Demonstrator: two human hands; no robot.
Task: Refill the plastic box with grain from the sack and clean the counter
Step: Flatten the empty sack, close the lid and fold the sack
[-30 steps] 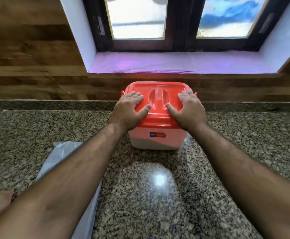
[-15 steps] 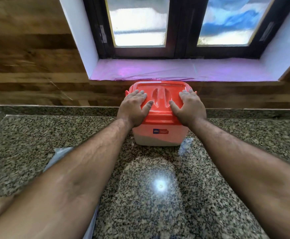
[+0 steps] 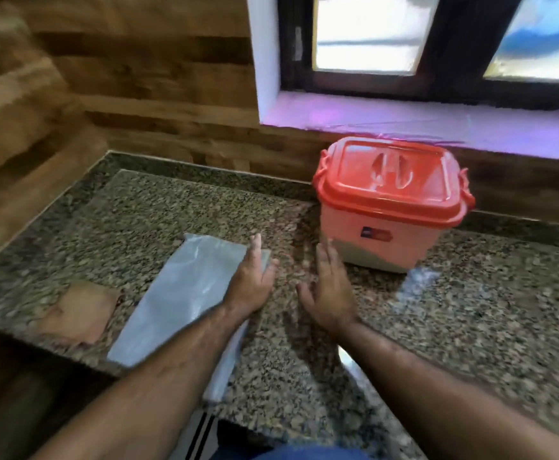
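The plastic box stands at the back of the granite counter under the window, its red lid on top. A flat, empty-looking grey sack lies on the counter's left part. My left hand hovers open over the sack's right edge. Beside it, my right hand is open over bare counter, just in front of the box's lower left corner. Neither hand holds anything.
A brown cloth lies at the counter's left front edge, left of the sack. Wood-panelled walls close the left and back. A window sill runs above the box. The counter's front edge is close to my body.
Both hands have come off the red lid and pulled back toward me and left, to above the counter and sack. The view has swung left, so the box now sits to the right.
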